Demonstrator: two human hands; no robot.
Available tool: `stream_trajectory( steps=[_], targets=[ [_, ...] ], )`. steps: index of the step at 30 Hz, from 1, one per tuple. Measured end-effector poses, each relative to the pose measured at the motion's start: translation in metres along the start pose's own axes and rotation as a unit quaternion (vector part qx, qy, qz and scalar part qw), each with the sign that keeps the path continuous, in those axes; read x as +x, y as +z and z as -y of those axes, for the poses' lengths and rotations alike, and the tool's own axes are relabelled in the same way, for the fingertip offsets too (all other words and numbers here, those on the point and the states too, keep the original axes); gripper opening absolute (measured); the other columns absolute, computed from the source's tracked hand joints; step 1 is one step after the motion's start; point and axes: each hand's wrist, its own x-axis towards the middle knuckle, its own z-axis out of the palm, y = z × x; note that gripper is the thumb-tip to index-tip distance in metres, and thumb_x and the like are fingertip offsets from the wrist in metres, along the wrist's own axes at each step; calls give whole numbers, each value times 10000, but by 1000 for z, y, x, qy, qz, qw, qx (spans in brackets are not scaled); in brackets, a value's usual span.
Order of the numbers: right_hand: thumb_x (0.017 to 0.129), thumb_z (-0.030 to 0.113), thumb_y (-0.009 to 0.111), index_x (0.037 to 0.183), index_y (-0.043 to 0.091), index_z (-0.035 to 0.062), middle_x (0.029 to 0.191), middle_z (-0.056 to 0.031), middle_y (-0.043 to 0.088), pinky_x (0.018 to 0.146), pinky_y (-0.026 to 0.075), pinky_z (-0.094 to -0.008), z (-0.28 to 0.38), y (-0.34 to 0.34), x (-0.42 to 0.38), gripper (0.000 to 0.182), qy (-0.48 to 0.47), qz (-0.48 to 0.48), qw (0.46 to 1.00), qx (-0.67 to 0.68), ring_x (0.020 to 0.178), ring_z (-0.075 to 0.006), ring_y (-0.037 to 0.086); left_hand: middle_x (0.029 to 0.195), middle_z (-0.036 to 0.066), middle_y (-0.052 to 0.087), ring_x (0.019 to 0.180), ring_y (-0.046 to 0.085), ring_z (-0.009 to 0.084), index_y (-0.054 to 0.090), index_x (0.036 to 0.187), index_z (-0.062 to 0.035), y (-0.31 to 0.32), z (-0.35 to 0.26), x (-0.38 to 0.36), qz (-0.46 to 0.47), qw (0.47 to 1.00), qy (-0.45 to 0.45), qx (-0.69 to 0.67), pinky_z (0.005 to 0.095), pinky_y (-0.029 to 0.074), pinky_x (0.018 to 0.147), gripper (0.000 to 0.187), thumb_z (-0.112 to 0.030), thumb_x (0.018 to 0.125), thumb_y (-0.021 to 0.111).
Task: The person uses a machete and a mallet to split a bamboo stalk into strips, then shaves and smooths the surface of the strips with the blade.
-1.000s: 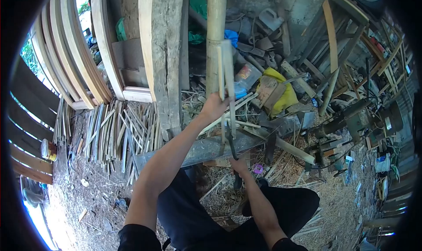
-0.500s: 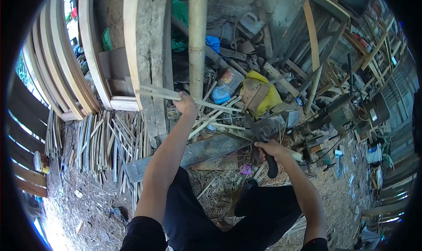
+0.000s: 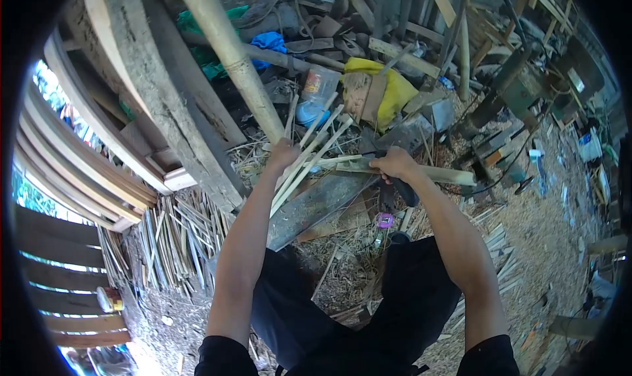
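My left hand [image 3: 283,153] is closed at the left side of a loose bundle of pale bamboo strips [image 3: 316,155]; it appears to grip a strip, though its fingers are mostly hidden. My right hand [image 3: 397,163] is wrapped around the dark handle [image 3: 405,193] of a large knife, whose dark blade [image 3: 368,142] points away from me. A split bamboo piece [image 3: 447,175] lies under my right wrist. Below the strips, a grey wooden plank [image 3: 322,201] slants across the ground in front of my knees.
A bamboo pole [image 3: 230,53] and a weathered post [image 3: 164,93] stand at left. Many cut strips [image 3: 181,238] lie beside them. Beyond my hands are a yellow sack [image 3: 395,96], a blue container [image 3: 313,113] and scrap wood. A purple object [image 3: 384,220] lies near my foot.
The view has turned. My left hand has come down and nearer my right hand; the long strip it held out leftward no longer extends that way. My right hand still holds the knife.
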Motion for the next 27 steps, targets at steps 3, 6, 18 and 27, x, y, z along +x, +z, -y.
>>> stream_trajectory(
  steps=[3, 6, 18, 27],
  targets=[
    [778, 261, 648, 554, 648, -12, 540, -94, 635, 607, 539, -295, -20, -19, 5, 354, 36, 0, 999, 6, 535, -201, 658, 1009, 225, 653, 956, 633, 349, 577, 1108, -9, 26, 4, -7, 127, 959, 104, 232, 425, 482, 806, 398, -294, 830, 590],
    [763, 242, 653, 565, 656, -3, 564, -88, 649, 628, 548, -299, -38, -40, -4, 315, 47, -10, 998, -35, 563, -190, 670, 1054, 212, 643, 985, 622, 344, 593, 1109, -14, 57, 0, -30, 204, 921, 141, 299, 414, 485, 836, 447, -374, 844, 597],
    [787, 354, 731, 696, 614, -58, 619, -128, 644, 496, 532, -329, -131, -61, -7, 438, 120, -11, 991, 52, 518, -201, 641, 894, 129, 643, 752, 607, 216, 623, 1057, 2, 260, -9, -75, 255, 948, -173, -79, 355, 476, 681, 676, -632, 824, 586],
    [775, 608, 639, 909, 646, -69, 767, -222, 671, 651, 553, -358, -115, -55, -25, 690, 60, -25, 991, 115, 647, -290, 679, 548, 79, 500, 428, 476, 187, 511, 667, -43, 240, -73, -114, 165, 951, -87, -247, 350, 380, 440, 528, -399, 1014, 336]
  ],
)
